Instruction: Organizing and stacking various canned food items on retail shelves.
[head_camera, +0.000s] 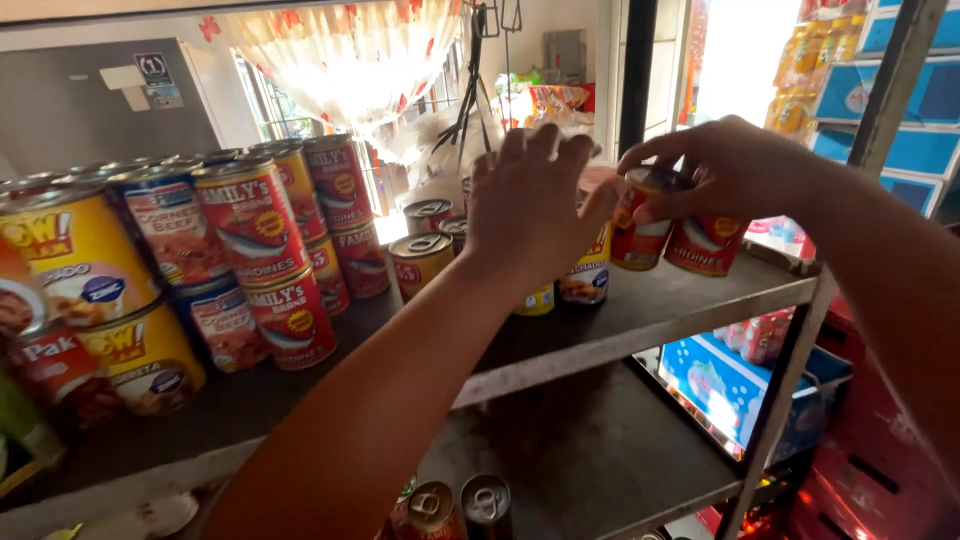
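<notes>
Red can: a red tin (640, 235) is sitting at the right end of the upper shelf (690, 300), at about two o'clock from the middle of the view, with a second red tin (706, 245) touching it at its three o'clock
Right hand: the right hand (730, 165) is curling narrow over the red tin's top, fingertips (640, 170) pinching its rim from above, so it is holding the tin by the lid edge
Left hand: the left hand (535, 205) is standing wide, fingers spread, just at nine o'clock of the red tin, covering the tins behind it; whether it is touching any of them I cannot tell
Doing it well: the rim pinch looks shallow to me, so the fingers would be safer reaching further down the wall, while the open left hand is steadying the neighbours
Neighbours: yellow-labelled tins (588, 275) are peeking out below the left palm, and loose tins with pull-tab lids (420, 258) are standing at its nine o'clock
Further out: stacked red sardine tins (265, 260) and big yellow tins (85, 265) are filling the shelf's left end; more tins (455, 508) are standing on the lower shelf at six o'clock
</notes>
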